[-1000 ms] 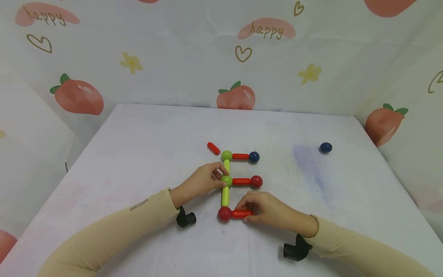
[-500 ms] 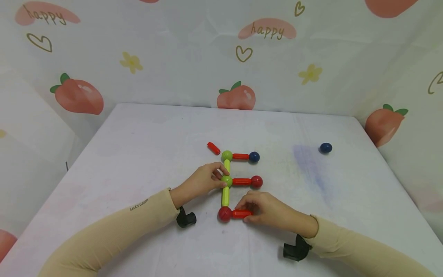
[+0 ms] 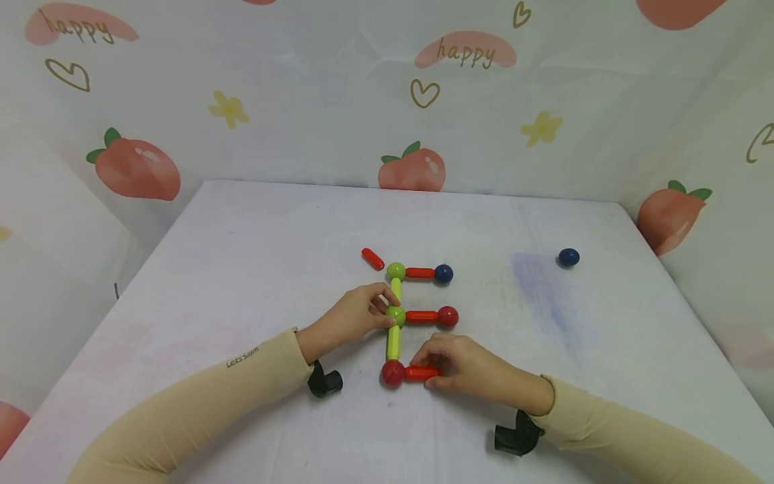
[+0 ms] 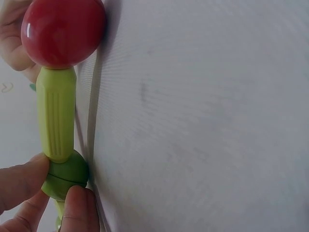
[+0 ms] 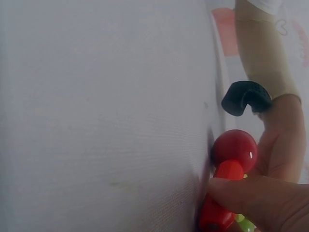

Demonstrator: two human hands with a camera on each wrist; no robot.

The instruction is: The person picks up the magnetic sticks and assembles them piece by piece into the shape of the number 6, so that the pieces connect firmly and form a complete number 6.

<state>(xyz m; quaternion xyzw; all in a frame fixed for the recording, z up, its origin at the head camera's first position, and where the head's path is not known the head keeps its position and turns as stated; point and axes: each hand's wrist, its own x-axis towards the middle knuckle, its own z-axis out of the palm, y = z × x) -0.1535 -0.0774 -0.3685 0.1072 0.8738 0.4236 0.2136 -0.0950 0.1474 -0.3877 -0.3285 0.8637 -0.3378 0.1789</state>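
Note:
An E-shaped figure of balls and rods lies on the white table. Its spine is yellow-green rods (image 3: 394, 343) with a green ball (image 3: 396, 271) on top, another green ball (image 4: 66, 176) midway and a red ball (image 3: 393, 374) at the near end. My left hand (image 3: 358, 312) pinches the middle green ball between thumb and fingers. My right hand (image 3: 468, 366) grips the near red rod (image 3: 420, 374), which touches the near red ball; the rod's right end is hidden by the hand in the head view. The other two red rods carry a blue ball (image 3: 444, 274) and a red ball (image 3: 448, 316).
A loose red rod (image 3: 372, 259) lies just left of the top green ball. One more blue ball (image 3: 568, 257) sits far right on the table (image 3: 272, 228). Behind hangs a printed cloth (image 3: 326, 87). Black wrist-camera mounts (image 3: 519, 435) hang below both cuffs.

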